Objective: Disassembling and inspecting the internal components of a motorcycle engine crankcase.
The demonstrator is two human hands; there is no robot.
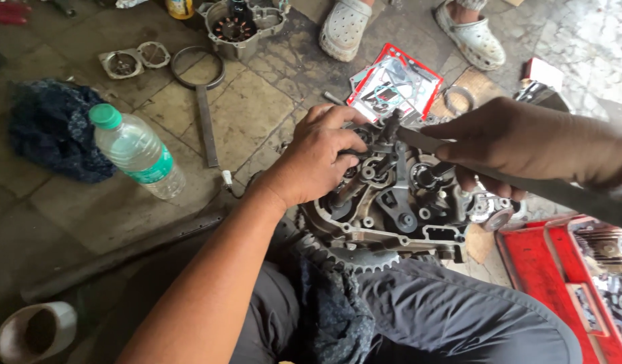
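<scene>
Grimy stone floor (pixel 257 114), strewn with parts. Open engine case (pixel 392 209) propped against the knees, gears and shafts exposed. Left hand (pixel 318 162) curled down over the upper left of the case, fingers closed around a small part there (which one, hidden under the fingers). Right hand (pixel 520 145) wrapped shut on a long dark bar (pixel 526 182), tip set against the shaft at the top of the case, just beside the left fingertips. Probably seating or driving a gear-side part; next move calls for a steady hold and a square, measured push. Plastic water bottle (pixel 139 152) and dark rag (pixel 51 128) lying well to the left; red tray (pixel 533 263) at right.
</scene>
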